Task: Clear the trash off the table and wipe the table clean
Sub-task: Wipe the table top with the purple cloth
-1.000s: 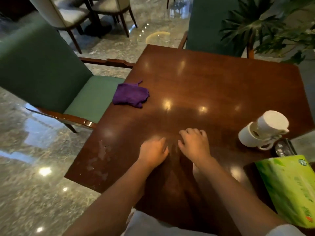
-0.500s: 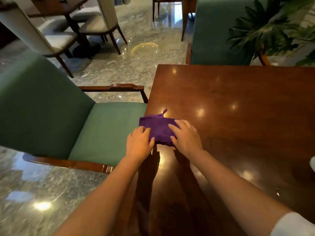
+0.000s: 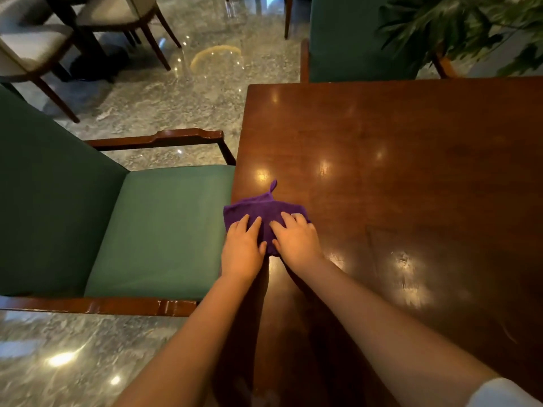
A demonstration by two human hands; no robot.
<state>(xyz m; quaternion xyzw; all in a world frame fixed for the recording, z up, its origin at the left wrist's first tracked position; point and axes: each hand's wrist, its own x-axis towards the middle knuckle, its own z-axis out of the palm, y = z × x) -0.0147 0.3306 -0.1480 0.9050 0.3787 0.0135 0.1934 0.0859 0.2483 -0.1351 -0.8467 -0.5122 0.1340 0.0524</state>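
Folded purple terry-type cloth (image 3: 266,214) with a small hanging loop lies on the polished dark-brown wooden surface (image 3: 396,171), at its left edge, one corner overhanging slightly toward the green upholstered armchair (image 3: 164,227).

Handling (judgement): cloth is light, soft and limp, with no stiffness to lift by; not fragile. The glossy surface looks slick, so the cloth should slide easily under a flat palm. Best hold is pressure from above across the folded middle, or a pinch of the near edge to pick it up.

Grip: left hand (image 3: 242,249) lies flat, palm down, fingers spread, fingertips on the cloth's left part, heel at the surface's edge. Right hand (image 3: 296,240) is likewise flat and splayed on the cloth's right part. Neither hand is curled round it; both press, not clasp. Thumbs nearly meet over the cloth's near edge.

No trash within view on this part of the surface.
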